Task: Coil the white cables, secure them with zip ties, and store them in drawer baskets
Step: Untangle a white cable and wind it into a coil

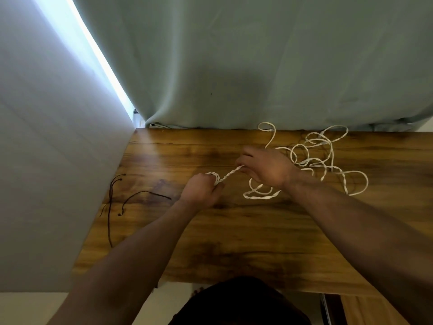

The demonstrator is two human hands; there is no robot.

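Note:
A white twisted cable [314, 158] lies in a loose tangle on the wooden table [234, 231], spreading from the middle to the right back. My left hand [201, 190] grips one end of it, with a small loop wound over the fingers. A taut stretch of the cable [230, 174] runs up and right to my right hand [264, 167], which pinches it. More loops lie under and in front of my right wrist. Dark zip ties [140, 195] lie on the table's left part, apart from both hands.
A grey-green curtain [257, 66] hangs behind the table's back edge. A pale wall [46, 160] borders the left side. The table's front edge runs near my body, with a drawer unit's corner [332, 308] showing below at the right.

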